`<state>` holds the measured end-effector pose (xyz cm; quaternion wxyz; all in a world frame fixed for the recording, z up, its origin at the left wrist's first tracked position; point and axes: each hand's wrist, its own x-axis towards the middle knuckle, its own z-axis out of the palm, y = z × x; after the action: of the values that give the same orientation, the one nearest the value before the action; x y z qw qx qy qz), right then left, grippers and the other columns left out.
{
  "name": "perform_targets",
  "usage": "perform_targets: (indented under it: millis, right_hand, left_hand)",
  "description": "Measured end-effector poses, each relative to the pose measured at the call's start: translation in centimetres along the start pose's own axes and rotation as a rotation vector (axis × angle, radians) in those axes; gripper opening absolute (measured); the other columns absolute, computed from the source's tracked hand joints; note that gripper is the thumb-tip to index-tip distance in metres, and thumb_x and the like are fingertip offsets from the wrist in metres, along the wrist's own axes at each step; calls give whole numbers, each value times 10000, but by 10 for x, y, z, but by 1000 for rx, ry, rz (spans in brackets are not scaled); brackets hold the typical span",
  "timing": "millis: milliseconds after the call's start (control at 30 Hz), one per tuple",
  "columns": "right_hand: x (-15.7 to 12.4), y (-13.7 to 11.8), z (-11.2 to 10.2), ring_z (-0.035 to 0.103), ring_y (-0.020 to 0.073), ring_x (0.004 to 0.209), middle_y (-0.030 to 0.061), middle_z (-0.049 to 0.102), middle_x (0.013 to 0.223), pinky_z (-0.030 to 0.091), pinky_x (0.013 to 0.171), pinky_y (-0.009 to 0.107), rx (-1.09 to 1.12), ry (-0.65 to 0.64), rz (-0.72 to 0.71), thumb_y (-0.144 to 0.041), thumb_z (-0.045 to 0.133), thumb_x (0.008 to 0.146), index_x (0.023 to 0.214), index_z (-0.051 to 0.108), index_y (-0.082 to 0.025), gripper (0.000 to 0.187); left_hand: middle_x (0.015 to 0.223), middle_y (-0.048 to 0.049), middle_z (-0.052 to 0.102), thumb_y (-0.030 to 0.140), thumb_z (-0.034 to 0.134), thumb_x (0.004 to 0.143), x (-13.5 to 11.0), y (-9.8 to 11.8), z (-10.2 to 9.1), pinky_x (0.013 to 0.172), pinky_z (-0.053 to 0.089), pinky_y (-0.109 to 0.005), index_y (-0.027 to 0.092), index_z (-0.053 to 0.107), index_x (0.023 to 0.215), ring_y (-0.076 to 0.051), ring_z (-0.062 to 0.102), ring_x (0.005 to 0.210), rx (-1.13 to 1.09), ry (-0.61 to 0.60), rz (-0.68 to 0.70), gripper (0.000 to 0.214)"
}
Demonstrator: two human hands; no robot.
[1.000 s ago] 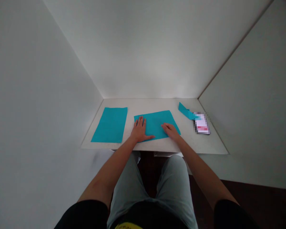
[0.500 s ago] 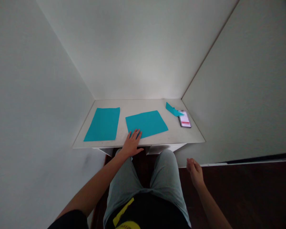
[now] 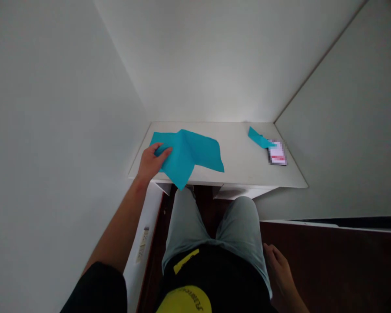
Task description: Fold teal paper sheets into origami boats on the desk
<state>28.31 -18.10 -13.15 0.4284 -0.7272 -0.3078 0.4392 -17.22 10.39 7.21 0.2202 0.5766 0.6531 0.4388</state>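
Note:
My left hand (image 3: 153, 161) is pinched on the left part of a teal sheet of paper (image 3: 195, 150) over the white desk. The sheet is bent, with one corner drooping past the desk's front edge and its right end spread toward the desk's middle. Behind and under it, a second teal sheet (image 3: 156, 137) lies on the desk's left side, mostly covered. Low beside my right thigh hangs my right hand (image 3: 279, 265), its fingers curled in and nothing seen in them.
At the right of the white desk (image 3: 241, 167) lies a phone (image 3: 277, 154), its screen blurred. A folded teal paper strip (image 3: 259, 138) overlaps its upper left corner. Walls (image 3: 195, 61) enclose the desk at the back and both sides. A wall socket (image 3: 142, 245) is at lower left.
My left hand has gone from resting on the middle sheet to gripping it, lifting it and carrying it left over the other sheet. My right hand has dropped lower. The view has shifted.

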Motion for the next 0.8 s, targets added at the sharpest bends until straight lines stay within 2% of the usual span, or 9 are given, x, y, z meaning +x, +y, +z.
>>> perform_targets:
  millis: [67,167,300,400,467,567,633,700,800]
  right_hand:
    - [0,-2,-1,551,264,444,7,532,585,334,331,356,-13,-27,6,-701,723,733,633,564,-316,428]
    - [0,-7,-2,555,256,479,31,549,598,368,366,363,-27,-26,12,-701,715,763,621,580,-311,436]
    - [-2,-16,-4,560,227,572,19,581,634,455,492,344,5,-8,100,-702,825,685,639,611,-268,486]
    - [-6,-15,-5,515,191,586,-1,576,622,450,532,314,22,-18,157,-717,895,597,634,606,-237,561]
    - [-8,-11,-6,474,175,556,-16,534,585,419,510,304,28,-32,182,-735,900,570,614,595,-236,586]
    - [-11,-1,-6,461,172,528,-25,509,574,406,492,306,45,-63,229,-756,883,582,610,606,-243,583]
    - [-10,4,-7,483,180,535,-22,526,589,429,501,313,56,-78,258,-753,889,574,618,636,-249,565]
    - [-7,7,-7,501,190,538,-16,540,593,451,507,327,60,-86,280,-751,904,527,608,659,-259,556]
    - [-1,14,-9,535,220,536,2,567,597,483,500,361,23,-103,276,-766,880,517,590,678,-286,526]
  left_hand:
    - [834,-13,712,643,780,796,15,-18,-12,619,502,-248,173,767,1001,-165,610,723,-95,94,-104,512]
    - [819,-9,693,598,781,782,29,-52,-13,560,490,-224,152,736,1069,-145,597,684,-207,166,-335,532]
    - [1116,-98,744,436,728,901,33,-94,0,605,581,-265,144,664,1243,-179,703,815,-167,251,-517,454]
    - [1320,-162,710,293,735,905,25,-116,3,728,642,-342,157,582,1383,-240,751,979,-25,238,-576,520]
    - [1359,-179,693,256,745,895,17,-125,0,895,638,-405,154,538,1453,-284,736,1126,130,190,-527,604]
    - [1458,-225,614,296,776,879,6,-128,-3,1133,518,-491,133,563,1454,-363,614,1359,487,149,-382,634]
    - [1507,-241,562,327,766,891,4,-124,1,1185,450,-543,145,635,1385,-413,536,1424,677,126,-288,542]
    - [1507,-230,570,347,690,955,6,-116,13,1192,425,-560,166,667,1367,-420,520,1427,756,50,-174,451]
    - [1597,-205,548,405,580,1038,22,-106,41,1226,405,-520,157,577,1531,-386,493,1479,724,-87,17,552]
